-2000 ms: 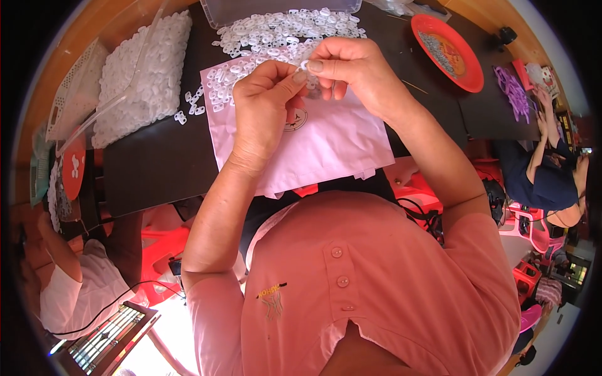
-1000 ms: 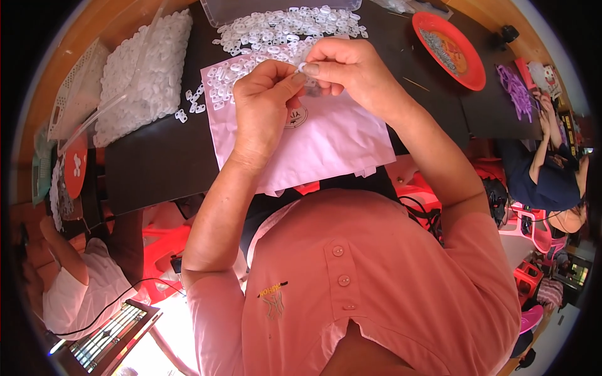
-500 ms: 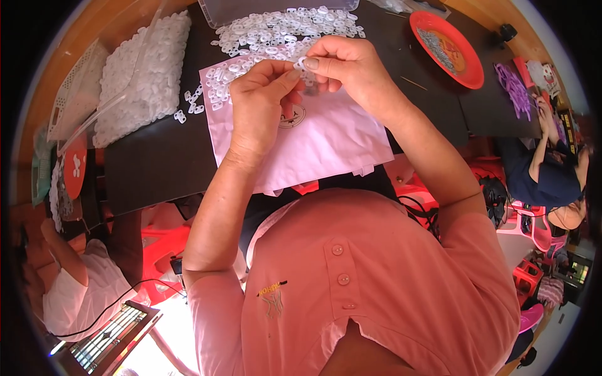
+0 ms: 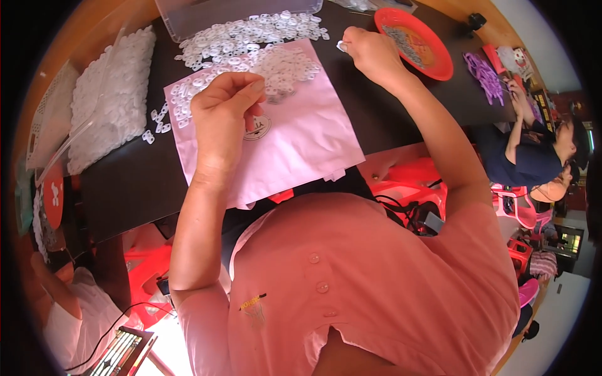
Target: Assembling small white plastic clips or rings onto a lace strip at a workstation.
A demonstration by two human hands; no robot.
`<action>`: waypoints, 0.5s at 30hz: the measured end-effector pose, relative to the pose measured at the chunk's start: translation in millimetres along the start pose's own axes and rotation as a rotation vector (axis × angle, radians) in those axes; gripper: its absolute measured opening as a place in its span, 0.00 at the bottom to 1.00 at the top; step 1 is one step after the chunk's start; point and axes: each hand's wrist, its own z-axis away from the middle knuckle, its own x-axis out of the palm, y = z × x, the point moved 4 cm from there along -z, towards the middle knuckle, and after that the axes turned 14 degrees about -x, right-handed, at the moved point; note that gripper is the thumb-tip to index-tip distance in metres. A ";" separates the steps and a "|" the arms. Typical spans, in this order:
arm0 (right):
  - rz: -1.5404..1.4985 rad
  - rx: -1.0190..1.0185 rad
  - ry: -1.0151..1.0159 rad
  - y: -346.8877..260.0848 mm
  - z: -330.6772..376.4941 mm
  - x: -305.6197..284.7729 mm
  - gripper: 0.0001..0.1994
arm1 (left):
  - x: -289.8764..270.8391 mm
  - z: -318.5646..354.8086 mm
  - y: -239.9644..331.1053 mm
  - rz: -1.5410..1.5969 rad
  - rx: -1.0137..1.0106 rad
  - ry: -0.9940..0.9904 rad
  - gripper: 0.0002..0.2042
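Over the pink cloth point(image 4: 301, 135), my left hand point(image 4: 222, 113) is closed, thumb pressed to the forefinger; I cannot make out whether anything is between them. My right hand point(image 4: 374, 57) is stretched forward to the right, pinching a small white plastic piece point(image 4: 342, 46). It hovers above the dark table close to a red plate point(image 4: 446, 67) that holds small grey metal-looking parts point(image 4: 404, 42). Many small white pieces with holes point(image 4: 251, 37) lie heaped on the far part of the cloth and the table behind it, several of them near my left hand.
A clear bag packed with white pieces point(image 4: 110, 94) lies at the left beside a white perforated basket point(image 4: 50, 116). A clear plastic bin point(image 4: 235, 19) stands at the back. Purple strips point(image 4: 484, 78) lie to the right, near a co-worker's hands point(image 4: 519, 100). Another person point(image 4: 78, 313) sits lower left.
My hands were together over the cloth at a white piece. They have parted: the right moved right toward the red plate with a white piece, while the left stayed over the cloth.
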 end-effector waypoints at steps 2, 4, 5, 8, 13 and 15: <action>0.118 -0.058 -0.067 5.6 3.0 8.1 0.09 | -0.9 1.0 0.3 -0.100 -0.017 0.033 0.06; 0.118 -0.073 -0.087 9.9 4.1 7.1 0.09 | -0.1 1.0 0.3 -0.091 -0.018 0.026 0.06; 0.111 -0.089 -0.102 9.3 3.6 6.9 0.09 | 0.1 1.2 0.8 -0.091 -0.024 0.020 0.06; 0.137 -0.110 -0.141 7.0 3.1 5.9 0.09 | 0.0 1.4 0.3 -0.093 -0.030 0.008 0.06; 0.116 -0.109 -0.194 12.6 3.3 11.6 0.10 | 0.2 3.8 1.7 -0.103 -0.027 0.012 0.06; 0.105 -0.105 -0.215 13.4 2.8 12.1 0.10 | 1.3 4.0 2.0 -0.110 -0.022 0.013 0.06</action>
